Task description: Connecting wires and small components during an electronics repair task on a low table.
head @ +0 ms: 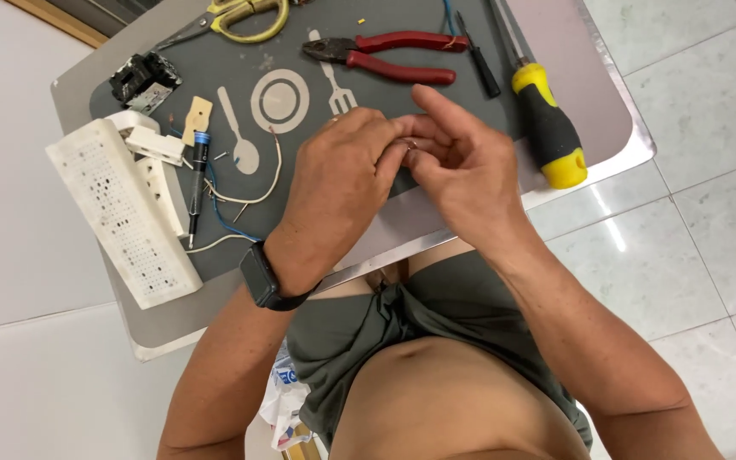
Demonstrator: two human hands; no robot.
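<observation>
My left hand [338, 170] and right hand [462, 170] meet above the near edge of the counter [581, 51], fingers curled and pinching a small metal piece [411, 146] between their tips. Left of them lie thin curling wires [249, 200] and a white plastic power strip [121, 213] on the grey rubbery mat [215, 64]. Farther out rest red-handled pliers [385, 55] and a yellow-and-black screwdriver [547, 128]; open mat remains between.

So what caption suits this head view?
Left hand and right hand pinch a small part over a grey mat strewn with pliers and screwdriver.
</observation>
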